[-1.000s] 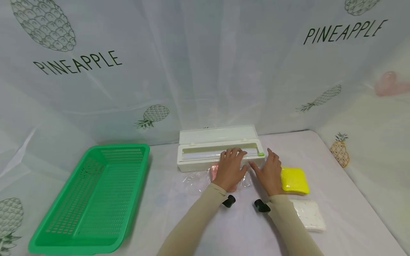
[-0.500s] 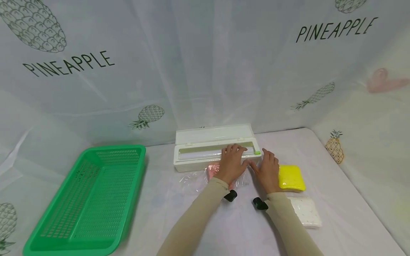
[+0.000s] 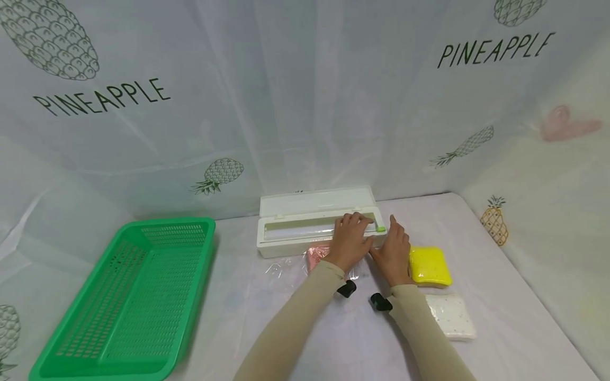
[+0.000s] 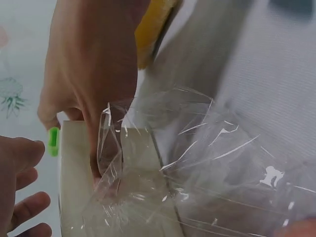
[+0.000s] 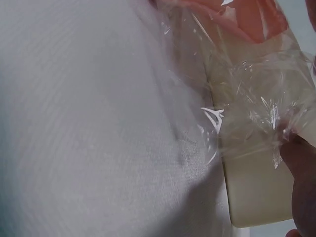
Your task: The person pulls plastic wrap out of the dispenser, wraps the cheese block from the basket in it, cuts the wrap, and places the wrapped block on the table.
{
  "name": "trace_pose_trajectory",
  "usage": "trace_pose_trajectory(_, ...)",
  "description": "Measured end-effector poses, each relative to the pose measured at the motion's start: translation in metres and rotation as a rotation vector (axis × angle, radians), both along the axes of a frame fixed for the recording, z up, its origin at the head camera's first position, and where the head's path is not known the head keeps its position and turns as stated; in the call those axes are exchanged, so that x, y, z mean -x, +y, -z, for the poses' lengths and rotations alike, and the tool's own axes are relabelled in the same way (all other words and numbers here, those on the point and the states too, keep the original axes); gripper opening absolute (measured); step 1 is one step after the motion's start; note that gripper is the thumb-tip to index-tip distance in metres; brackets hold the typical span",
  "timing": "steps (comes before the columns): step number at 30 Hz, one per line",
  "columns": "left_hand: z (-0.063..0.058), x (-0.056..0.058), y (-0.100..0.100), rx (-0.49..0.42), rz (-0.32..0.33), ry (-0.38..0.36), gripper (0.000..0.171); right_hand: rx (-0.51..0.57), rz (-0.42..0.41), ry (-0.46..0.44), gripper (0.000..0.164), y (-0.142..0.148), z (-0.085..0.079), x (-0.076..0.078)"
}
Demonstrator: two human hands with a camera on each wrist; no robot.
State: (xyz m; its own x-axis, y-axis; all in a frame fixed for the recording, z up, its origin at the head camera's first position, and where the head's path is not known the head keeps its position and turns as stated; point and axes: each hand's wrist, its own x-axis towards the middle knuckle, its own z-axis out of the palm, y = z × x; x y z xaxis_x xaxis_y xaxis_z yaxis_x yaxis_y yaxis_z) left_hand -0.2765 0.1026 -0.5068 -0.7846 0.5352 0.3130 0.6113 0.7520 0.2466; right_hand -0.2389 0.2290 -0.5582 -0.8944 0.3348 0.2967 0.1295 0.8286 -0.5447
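A white cling film dispenser (image 3: 286, 247) stands at the back, lid raised, with a green slide cutter (image 3: 380, 229) at its right end. My left hand (image 3: 351, 241) is over its front edge, fingers spread close to the cutter. My right hand (image 3: 394, 254) straddles the dispenser's right end, thumb against its front face and fingers curled near the cutter. Clear cling film (image 4: 212, 163) hangs crumpled over the front, bunched at the right thumb in the right wrist view. Beneath my left hand lies a pink block (image 3: 315, 255) among the film, partly hidden.
At the left stands a green plastic basket (image 3: 199, 317). Right of my right hand lies a yellow block (image 3: 430, 265), and nearer to me a white speckled block (image 3: 452, 317) partly behind the sleeve. A pineapple-print cloth (image 3: 305, 121) hangs behind.
My left hand has shifted slightly right along the dispenser, its fingertips closer to the green cutter. The right hand has drawn in beside the dispenser's end. The view has shifted a little.
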Motion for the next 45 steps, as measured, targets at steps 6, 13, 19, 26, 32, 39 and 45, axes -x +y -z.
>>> trace_pose_trajectory(6, -0.001, 0.001, 0.009, 0.027, 0.014, 0.028, 0.034, -0.04, -0.017, 0.031, 0.094, 0.001, 0.005, -0.002)
trace_pose_trajectory(13, 0.004, 0.002, 0.021, 0.098, -0.026, 0.059, 0.032, -0.034, -0.046, 0.027, 0.084, 0.001, 0.007, -0.003)
trace_pose_trajectory(19, 0.007, 0.005, 0.025, 0.112, -0.081, 0.084, 0.025, -0.078, -0.069, 0.055, 0.087, 0.003, 0.007, -0.001)
trace_pose_trajectory(26, 0.006, 0.008, 0.023, 0.119, -0.11, 0.083, 0.023, -0.13, -0.153, 0.106, 0.088, 0.007, 0.003, 0.003)
trace_pose_trajectory(32, 0.005, 0.009, 0.022, 0.109, -0.098, 0.069, 0.023, -0.133, -0.153, 0.116, 0.082, 0.009, 0.001, 0.002)
trace_pose_trajectory(39, 0.005, 0.01, 0.022, 0.119, -0.114, 0.063, 0.021, -0.15, -0.154, 0.136, 0.079, 0.011, 0.002, 0.002)
trace_pose_trajectory(45, 0.003, 0.012, 0.021, 0.109, -0.105, 0.062, 0.019, -0.172, -0.11, 0.113, 0.079, 0.013, 0.001, 0.002)
